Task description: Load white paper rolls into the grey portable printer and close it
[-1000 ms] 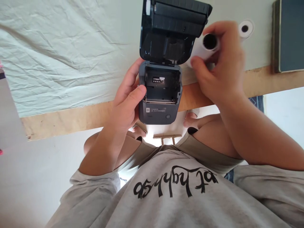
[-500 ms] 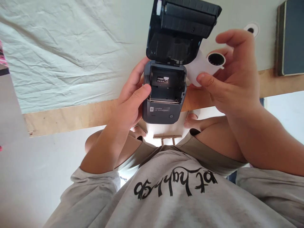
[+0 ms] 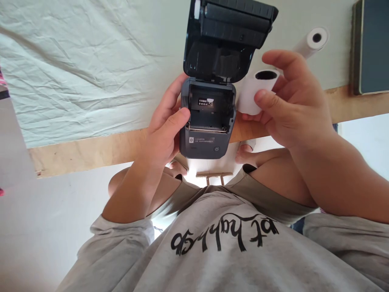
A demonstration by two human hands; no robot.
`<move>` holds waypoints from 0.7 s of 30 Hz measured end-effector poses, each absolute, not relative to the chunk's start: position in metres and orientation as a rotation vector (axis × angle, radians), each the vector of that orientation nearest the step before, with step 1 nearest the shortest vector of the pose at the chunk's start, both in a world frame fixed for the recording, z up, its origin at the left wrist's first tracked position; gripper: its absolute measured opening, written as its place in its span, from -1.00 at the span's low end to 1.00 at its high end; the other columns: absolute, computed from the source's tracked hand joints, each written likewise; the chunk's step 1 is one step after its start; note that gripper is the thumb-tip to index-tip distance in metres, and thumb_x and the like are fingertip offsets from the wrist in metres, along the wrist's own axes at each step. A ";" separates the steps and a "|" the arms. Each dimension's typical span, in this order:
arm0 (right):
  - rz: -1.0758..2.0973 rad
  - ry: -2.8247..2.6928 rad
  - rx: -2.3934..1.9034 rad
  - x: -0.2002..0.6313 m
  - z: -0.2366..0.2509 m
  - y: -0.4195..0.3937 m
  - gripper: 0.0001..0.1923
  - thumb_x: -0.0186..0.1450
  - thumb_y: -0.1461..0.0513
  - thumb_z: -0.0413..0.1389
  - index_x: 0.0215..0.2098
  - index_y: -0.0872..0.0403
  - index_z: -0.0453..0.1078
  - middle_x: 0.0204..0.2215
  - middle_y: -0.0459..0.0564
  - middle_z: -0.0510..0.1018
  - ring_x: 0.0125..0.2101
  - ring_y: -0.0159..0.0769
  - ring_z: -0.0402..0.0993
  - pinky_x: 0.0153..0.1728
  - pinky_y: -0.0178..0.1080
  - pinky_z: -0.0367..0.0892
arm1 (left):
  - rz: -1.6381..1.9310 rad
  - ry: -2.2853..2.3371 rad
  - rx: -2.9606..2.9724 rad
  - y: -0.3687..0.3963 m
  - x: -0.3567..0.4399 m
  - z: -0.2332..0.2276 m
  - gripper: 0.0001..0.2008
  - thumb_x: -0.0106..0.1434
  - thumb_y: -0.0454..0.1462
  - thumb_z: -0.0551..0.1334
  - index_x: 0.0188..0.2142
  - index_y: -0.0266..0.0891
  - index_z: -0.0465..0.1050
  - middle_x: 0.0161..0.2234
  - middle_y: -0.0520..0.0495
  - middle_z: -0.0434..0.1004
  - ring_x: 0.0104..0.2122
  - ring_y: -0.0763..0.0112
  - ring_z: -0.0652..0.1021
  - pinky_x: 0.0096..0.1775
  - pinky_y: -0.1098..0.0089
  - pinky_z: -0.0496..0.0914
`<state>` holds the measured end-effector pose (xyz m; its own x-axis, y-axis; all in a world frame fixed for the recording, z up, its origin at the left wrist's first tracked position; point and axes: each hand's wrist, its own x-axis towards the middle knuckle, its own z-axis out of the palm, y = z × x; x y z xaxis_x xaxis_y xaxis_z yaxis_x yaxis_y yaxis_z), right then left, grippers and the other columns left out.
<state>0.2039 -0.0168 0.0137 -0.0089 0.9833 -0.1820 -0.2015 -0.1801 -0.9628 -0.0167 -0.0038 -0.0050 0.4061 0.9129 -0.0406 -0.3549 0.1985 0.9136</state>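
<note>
A dark grey label printer (image 3: 207, 140) is in my left hand (image 3: 165, 125), whose thumb presses on its left side. Its black lid (image 3: 220, 61) stands raised, and the roll compartment shows a small printed sticker and no roll. Just right of the printer, my right hand (image 3: 296, 101) is closed on a white paper roll (image 3: 257, 91), with the thumb on the near side. The dark hollow core of that roll faces up. Most of the right fingers are hidden behind the roll.
Another white paper roll (image 3: 313, 42) lies on the cloth-covered table (image 3: 91, 73), beyond my right hand. A dark flat box-like object (image 3: 371, 48) sits at the far right. The table's wooden edge (image 3: 75, 154) runs under my hands, above my knees.
The paper roll in my right hand has turned more upright and shifted slightly left. The right hand lowered a little, uncovering more of the other roll. The printer drifted slightly left.
</note>
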 end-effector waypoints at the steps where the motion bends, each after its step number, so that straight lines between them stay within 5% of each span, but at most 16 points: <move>1: 1.433 -0.889 -1.201 0.203 0.014 -0.015 -0.66 0.16 0.28 0.21 -0.09 -0.07 0.35 -0.37 -0.12 0.42 -0.44 -0.40 0.44 -0.47 -0.30 0.50 | 0.986 0.703 0.988 -0.004 -0.017 -0.005 -0.59 0.29 -0.12 0.15 0.13 -0.02 0.31 0.02 0.07 0.51 -0.06 0.32 0.54 -0.20 0.39 0.53; 5: 1.426 -0.759 -1.223 0.202 0.017 -0.010 -0.79 0.09 0.33 0.10 -0.28 0.01 0.41 -0.47 -0.10 0.34 -0.56 -0.44 0.31 -0.71 -0.39 0.25 | 0.983 0.737 0.975 -0.004 -0.016 -0.003 -0.60 0.30 -0.13 0.14 0.12 -0.06 0.31 -0.01 -0.04 0.50 -0.12 0.29 0.56 -0.26 0.35 0.52; 8: 1.431 -0.875 -1.211 0.201 0.019 -0.013 -0.79 0.10 0.34 0.17 -0.29 -0.02 0.39 -0.51 -0.13 0.32 -0.57 -0.45 0.26 -0.70 -0.39 0.17 | 0.992 0.731 1.001 -0.005 -0.016 -0.001 -0.59 0.31 -0.11 0.11 0.13 -0.10 0.29 -0.01 -0.11 0.49 -0.21 0.28 0.59 -0.32 0.32 0.51; 16: 1.422 -0.793 -1.285 0.200 0.020 -0.014 -0.59 0.08 0.29 0.20 -0.09 -0.08 0.34 -0.34 -0.11 0.46 -0.37 -0.33 0.49 -0.47 -0.28 0.45 | 0.982 0.676 0.995 -0.004 -0.017 -0.004 -0.57 0.32 -0.11 0.11 0.16 -0.10 0.27 0.03 -0.08 0.48 -0.09 0.29 0.55 -0.25 0.34 0.53; 21: 1.461 -0.804 -1.292 0.202 0.024 -0.011 -0.65 0.00 0.22 0.12 -0.20 -0.05 0.35 -0.45 -0.12 0.38 -0.60 -0.44 0.26 -0.66 -0.32 0.13 | 1.035 0.668 0.966 -0.004 -0.016 -0.008 -0.56 0.31 -0.13 0.13 0.16 -0.10 0.28 0.02 -0.06 0.50 -0.06 0.30 0.56 -0.21 0.35 0.54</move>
<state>0.2024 -0.0105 0.0236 0.0546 0.9475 -0.3150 -0.2413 -0.2936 -0.9250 -0.0157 -0.0039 -0.0077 0.3840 0.9231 -0.0211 -0.3995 0.1867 0.8975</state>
